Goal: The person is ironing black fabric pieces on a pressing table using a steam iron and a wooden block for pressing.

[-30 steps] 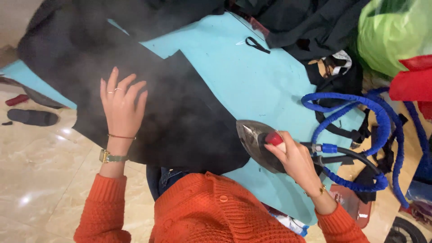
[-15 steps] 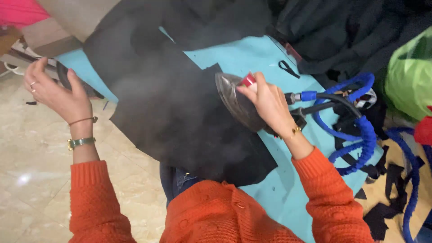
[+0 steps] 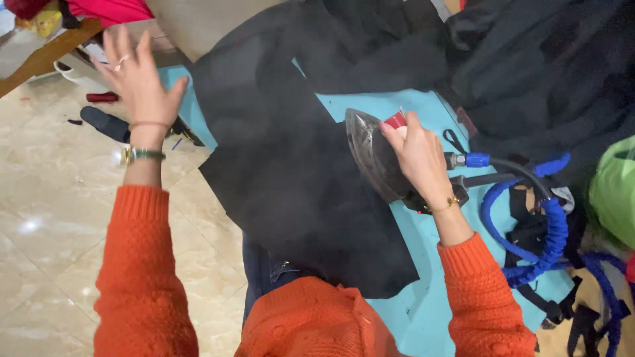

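Steam iron point(image 3: 370, 153) at centre, soleplate tilted up, over right edge of black fabric point(image 3: 291, 185) on turquoise ironing pad point(image 3: 423, 304). Right hand point(image 3: 418, 155) clenched around iron handle. Left hand point(image 3: 137, 76) at 10 o'clock, fingers spread, holding nothing. Blue hose point(image 3: 549, 225) at 3 o'clock.

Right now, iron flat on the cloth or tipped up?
Tipped up. The iron shows its grey soleplate facing left while the right hand grips its handle, beside the black fabric.
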